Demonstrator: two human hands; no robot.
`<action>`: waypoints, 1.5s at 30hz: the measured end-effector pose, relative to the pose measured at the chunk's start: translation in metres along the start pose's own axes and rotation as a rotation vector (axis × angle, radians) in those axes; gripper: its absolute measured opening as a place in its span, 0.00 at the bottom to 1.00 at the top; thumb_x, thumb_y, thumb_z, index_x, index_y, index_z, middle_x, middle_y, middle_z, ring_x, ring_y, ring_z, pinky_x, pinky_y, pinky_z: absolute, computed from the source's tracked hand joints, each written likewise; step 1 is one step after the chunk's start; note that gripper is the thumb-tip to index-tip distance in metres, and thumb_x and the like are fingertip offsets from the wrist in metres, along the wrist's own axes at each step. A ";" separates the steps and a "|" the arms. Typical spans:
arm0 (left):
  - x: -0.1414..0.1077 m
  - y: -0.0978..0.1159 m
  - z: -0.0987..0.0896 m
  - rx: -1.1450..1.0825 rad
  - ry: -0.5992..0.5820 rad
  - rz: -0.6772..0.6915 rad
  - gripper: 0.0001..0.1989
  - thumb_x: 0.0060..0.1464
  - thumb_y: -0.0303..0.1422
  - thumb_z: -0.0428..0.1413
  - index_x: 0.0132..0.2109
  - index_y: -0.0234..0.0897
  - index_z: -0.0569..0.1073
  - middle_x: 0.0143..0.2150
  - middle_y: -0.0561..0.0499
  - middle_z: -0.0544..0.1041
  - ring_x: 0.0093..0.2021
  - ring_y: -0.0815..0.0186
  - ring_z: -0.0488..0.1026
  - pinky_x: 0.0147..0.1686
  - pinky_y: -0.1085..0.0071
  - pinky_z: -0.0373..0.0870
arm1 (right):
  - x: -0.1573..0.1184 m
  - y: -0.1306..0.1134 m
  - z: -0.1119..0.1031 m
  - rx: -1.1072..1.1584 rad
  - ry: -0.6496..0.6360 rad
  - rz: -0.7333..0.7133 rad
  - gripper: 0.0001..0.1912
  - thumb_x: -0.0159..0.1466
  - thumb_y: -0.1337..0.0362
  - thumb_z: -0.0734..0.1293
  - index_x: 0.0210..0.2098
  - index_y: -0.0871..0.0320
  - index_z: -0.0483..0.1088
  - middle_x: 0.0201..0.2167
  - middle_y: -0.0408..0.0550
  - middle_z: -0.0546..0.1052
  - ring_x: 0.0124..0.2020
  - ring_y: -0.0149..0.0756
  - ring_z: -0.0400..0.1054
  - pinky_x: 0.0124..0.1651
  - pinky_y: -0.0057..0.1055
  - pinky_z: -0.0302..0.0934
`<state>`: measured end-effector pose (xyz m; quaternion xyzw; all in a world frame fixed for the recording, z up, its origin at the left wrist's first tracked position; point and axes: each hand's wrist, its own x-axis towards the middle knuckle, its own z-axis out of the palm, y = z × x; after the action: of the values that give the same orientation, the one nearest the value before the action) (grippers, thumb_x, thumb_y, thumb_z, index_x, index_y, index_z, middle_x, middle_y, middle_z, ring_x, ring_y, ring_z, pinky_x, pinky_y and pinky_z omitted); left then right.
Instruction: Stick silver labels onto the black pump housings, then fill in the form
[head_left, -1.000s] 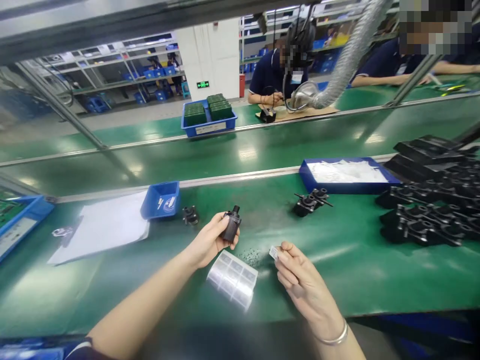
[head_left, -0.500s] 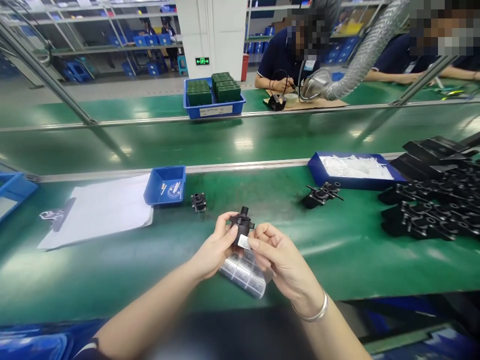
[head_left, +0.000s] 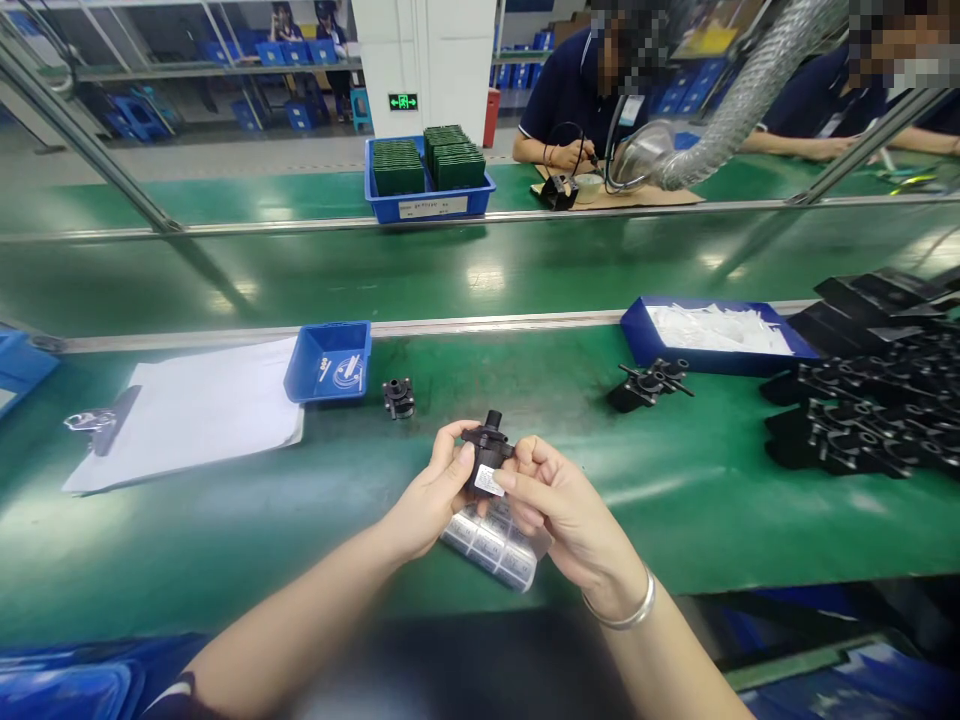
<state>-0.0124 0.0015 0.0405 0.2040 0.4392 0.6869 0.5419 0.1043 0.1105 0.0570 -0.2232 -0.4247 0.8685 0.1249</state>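
A small black pump (head_left: 492, 440) with an upright spout is gripped between the thumb and fingers of my left hand (head_left: 429, 500). On its front lies a white printed label (head_left: 487, 481). The thumb of my right hand (head_left: 562, 515) touches the label's right edge, its index finger curled beside the pump; whether the label is fully stuck down I cannot tell. Beneath my hands a sheet of silvery labels (head_left: 491, 553) rests on the green bench, partly covered by my fingers. Another small black pump (head_left: 398, 398) stands farther back, left of my hands.
Left are a clipboard with white paper (head_left: 202, 415) and a blue tray (head_left: 327, 362) holding small parts. Right are a black pump (head_left: 649, 385), a blue box of white pieces (head_left: 720, 335) and several black pumps (head_left: 862, 430). A co-worker (head_left: 570, 95) works across the bench.
The label, tilted at the pump's front before, now lies flatter against it with its print facing me. My right thumb stays at its edge. The view has shifted slightly.
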 end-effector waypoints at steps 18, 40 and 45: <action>-0.001 -0.001 0.001 0.012 0.015 -0.012 0.21 0.61 0.46 0.53 0.56 0.45 0.59 0.42 0.51 0.68 0.35 0.69 0.66 0.33 0.70 0.68 | -0.001 0.000 0.002 -0.017 0.007 -0.005 0.23 0.56 0.62 0.75 0.28 0.54 0.53 0.16 0.31 0.62 0.14 0.20 0.48 0.18 0.21 0.43; -0.002 0.000 0.000 0.069 0.003 -0.015 0.21 0.60 0.41 0.55 0.56 0.46 0.58 0.43 0.51 0.67 0.34 0.69 0.67 0.34 0.70 0.67 | -0.001 -0.002 0.004 0.010 0.018 0.008 0.24 0.54 0.64 0.76 0.28 0.54 0.54 0.18 0.31 0.63 0.14 0.20 0.47 0.17 0.21 0.42; -0.003 -0.003 -0.003 0.145 -0.030 0.007 0.25 0.59 0.38 0.57 0.58 0.47 0.55 0.43 0.51 0.67 0.33 0.69 0.68 0.34 0.69 0.68 | -0.001 -0.003 0.003 0.010 0.023 0.017 0.23 0.54 0.64 0.76 0.29 0.54 0.54 0.18 0.31 0.64 0.14 0.19 0.48 0.16 0.20 0.41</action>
<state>-0.0123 -0.0020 0.0374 0.2545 0.4790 0.6519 0.5298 0.1038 0.1093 0.0613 -0.2360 -0.4171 0.8689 0.1237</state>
